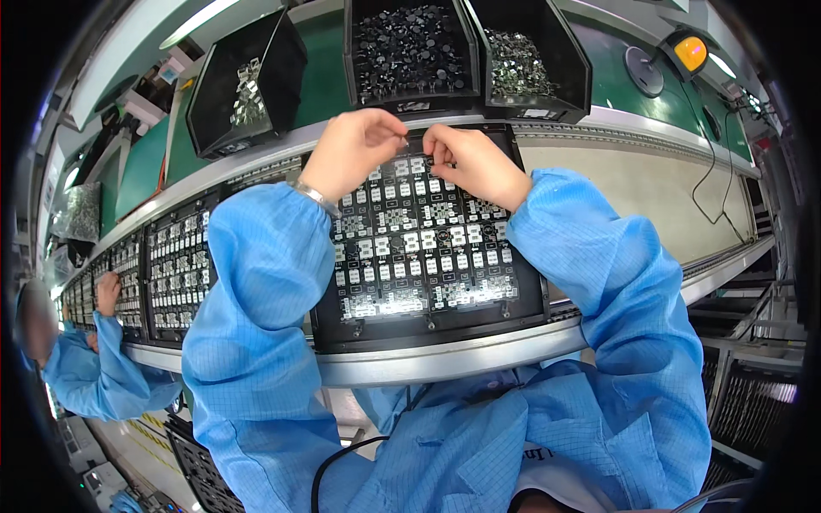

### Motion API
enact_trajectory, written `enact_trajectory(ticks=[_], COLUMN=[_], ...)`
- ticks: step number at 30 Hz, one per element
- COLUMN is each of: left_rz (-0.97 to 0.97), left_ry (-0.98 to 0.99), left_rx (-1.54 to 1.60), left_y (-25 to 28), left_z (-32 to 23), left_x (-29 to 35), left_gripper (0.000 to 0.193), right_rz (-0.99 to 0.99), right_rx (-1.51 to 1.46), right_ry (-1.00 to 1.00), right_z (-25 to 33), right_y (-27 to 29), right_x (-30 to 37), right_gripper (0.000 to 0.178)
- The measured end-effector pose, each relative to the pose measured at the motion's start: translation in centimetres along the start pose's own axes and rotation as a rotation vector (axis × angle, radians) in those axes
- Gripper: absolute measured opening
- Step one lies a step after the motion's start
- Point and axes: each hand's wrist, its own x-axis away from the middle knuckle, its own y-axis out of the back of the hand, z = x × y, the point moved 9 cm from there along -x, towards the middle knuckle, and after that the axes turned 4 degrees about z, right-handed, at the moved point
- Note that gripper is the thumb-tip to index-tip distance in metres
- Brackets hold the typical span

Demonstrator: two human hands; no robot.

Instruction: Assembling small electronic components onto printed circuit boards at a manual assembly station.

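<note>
Both my hands are over the far edge of a black tray of circuit boards [402,256], which lies on a rail line in front of me. My left hand [349,156] has thumb and forefinger pinched together. A tiny part seems to sit at those fingertips, too small to name. My right hand [479,165] is a short way to its right, fingers curled in against the thumb. Whatever it may hold is hidden. Rows of white and silver components cover the boards beneath both hands.
Beyond the tray stand three black bins: one with dark round components [406,51], one with small metal parts [519,64], one with silver pieces [248,94]. An orange lamp [689,53] is at far right. More board trays [180,269] line the left, where a co-worker's hand [108,292] reaches in.
</note>
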Motion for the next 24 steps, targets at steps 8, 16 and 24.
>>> enact_trajectory(ticks=[8, 16, 24], left_rz=[0.169, 0.079, 0.021], left_ry=[0.082, -0.228, -0.267], left_rx=[0.02, -0.377, -0.525], left_y=[-2.8, -4.2, -5.2], left_z=[2.4, 0.2, 0.2], left_x=[-0.7, -1.3, -1.5], left_gripper=[0.017, 0.01, 0.009], right_rz=[-0.557, -0.353, 0.038], right_rx=[0.031, 0.325, 0.453], right_ry=[0.148, -0.188, -0.339], right_z=[3.5, -7.4, -13.6], right_y=[13.1, 18.3, 13.8], right_x=[1.8, -1.3, -2.1], right_gripper=[0.012, 0.019, 0.027])
